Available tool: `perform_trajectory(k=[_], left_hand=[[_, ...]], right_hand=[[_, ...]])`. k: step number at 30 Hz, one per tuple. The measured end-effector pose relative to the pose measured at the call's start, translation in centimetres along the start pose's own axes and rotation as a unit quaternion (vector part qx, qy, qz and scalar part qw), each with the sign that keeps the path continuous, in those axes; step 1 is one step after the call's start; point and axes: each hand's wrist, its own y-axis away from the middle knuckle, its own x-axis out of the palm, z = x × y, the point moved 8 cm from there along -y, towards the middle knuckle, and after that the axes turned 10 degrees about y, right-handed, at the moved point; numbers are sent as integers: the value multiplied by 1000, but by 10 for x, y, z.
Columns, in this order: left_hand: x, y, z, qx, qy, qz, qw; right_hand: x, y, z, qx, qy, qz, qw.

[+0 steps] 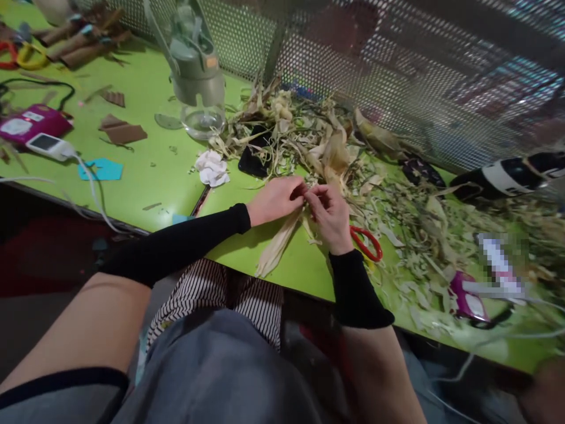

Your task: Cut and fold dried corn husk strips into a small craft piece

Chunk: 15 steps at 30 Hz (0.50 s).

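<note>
Well, green table (159,194): runs right across the view, with bits scattered all over it.
Metal mesh panel (397,88): stands along the table's far side, full of little holes.
Husk heap (326,147): dried, tangled leaves beyond both hands, with shreds spreading over the right side too.
Black sleeves (198,238): one on each forearm, ending at the wrists.
Greenish bottle (196,85): upright left of the heap, clear at the bottom.
Dark bottle (503,178): lying down on the right by the mesh, white band round it.
Left hand (276,200): thumb and index pinched on the strip's top end, other fingers curled in.
Right hand (331,218): thumb and fingertips pinched there as well, practically touching the left ones. The exact bit between them is too small to make out.
Pale husk strip (277,247): hangs from the pinch toward the table's near edge, wider at the bottom.
Magenta device (39,121): far left, white gadget (48,145) with a cable beside it.
Red loop handle (376,241): just right of the right hand.
Crumpled white tissue (212,169): left of a small black item (253,162).
</note>
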Motion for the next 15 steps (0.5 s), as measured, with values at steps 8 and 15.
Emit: perform_trajectory(k=[8,15], left_hand=[[5,5,-1,-19,41,8,999],[9,9,-8,-3,73,38,997]], right_hand=[[2,5,-6,89,-77,5,993],[10,9,-21,154,-179,-9,972]])
